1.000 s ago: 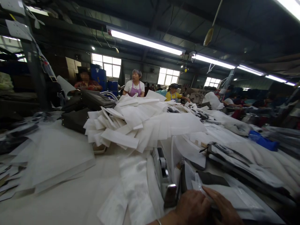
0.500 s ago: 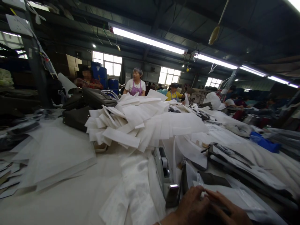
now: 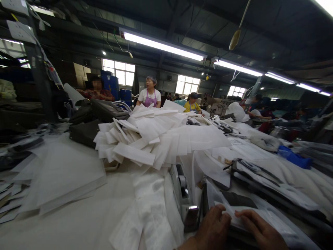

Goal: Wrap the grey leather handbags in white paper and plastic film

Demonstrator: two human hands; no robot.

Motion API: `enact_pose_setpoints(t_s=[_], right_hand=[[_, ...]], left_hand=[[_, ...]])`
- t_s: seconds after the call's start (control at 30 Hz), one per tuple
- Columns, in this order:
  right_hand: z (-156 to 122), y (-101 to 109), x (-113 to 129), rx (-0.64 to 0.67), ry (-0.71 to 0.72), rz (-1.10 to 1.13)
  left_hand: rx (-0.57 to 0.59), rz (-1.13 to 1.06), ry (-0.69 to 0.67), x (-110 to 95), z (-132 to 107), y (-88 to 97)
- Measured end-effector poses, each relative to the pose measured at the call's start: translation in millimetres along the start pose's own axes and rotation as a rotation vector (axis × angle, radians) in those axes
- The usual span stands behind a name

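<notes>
At the lower right, my left hand (image 3: 214, 224) has its fingers curled on a translucent white sheet (image 3: 225, 205) that lies over a dark bag (image 3: 238, 198). Close beside it, my right hand (image 3: 261, 227) pinches the same sheet between thumb and fingers, with a narrow gap between the two hands. The lower parts of both hands are cut off by the frame edge. Just left of my left hand stands a grey tape dispenser (image 3: 179, 185), its silvery front end close to my knuckles.
A heap of white padding sheets (image 3: 166, 139) fills the table's middle. Larger sheets (image 3: 62, 170) lie left, near dark bags (image 3: 84, 133). Another dark bag (image 3: 273, 184) and a blue bag (image 3: 293, 157) lie right. Across the table a person in a purple apron (image 3: 150, 99) stands among other workers.
My hands have moved apart, the right one shifting right, and more of the white sheet shows between them. Across the table, the worker in yellow has lowered an arm.
</notes>
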State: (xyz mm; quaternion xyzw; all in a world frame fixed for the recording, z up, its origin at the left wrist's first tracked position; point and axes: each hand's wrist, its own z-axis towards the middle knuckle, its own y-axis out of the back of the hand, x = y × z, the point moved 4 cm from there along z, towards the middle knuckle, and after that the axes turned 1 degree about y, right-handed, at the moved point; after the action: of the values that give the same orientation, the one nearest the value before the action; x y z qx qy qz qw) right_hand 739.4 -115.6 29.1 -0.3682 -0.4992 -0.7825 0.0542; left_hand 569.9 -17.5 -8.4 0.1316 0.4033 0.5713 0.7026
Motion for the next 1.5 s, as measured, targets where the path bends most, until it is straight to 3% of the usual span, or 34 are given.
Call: enact_pose_setpoints(t_s=[0.23,0.4,0.6,1.03,1.2,1.33,1.43,1.5], right_hand=[[-5,-3,-8,-0.004,0.014,0.067],[-20,-12,9,-0.036,0.115,0.128],[-32,-1,40,-0.090,0.165,0.106],[-46,-18,51,-0.218,0.420,0.035],[-49,-24,59,-0.293,0.501,-0.051],[-61,-13,57,-0.296,0.467,-0.075],[-86,3,45,-0.353,0.401,-0.150],[-106,5,37,-0.330,0.460,-0.268]], left_hand=[[0.072,0.259,-0.193,0,6,-5.3],[0.092,0.162,-0.110,-3,5,5.5],[0.175,-0.034,0.041,-11,7,29.0],[0.140,-0.154,0.042,-12,6,35.0],[0.102,-0.104,-0.002,-11,3,32.7],[0.122,-0.087,-0.082,-13,3,34.0],[0.136,-0.109,-0.090,-13,4,36.4],[0.128,-0.121,-0.089,-13,4,38.1]])
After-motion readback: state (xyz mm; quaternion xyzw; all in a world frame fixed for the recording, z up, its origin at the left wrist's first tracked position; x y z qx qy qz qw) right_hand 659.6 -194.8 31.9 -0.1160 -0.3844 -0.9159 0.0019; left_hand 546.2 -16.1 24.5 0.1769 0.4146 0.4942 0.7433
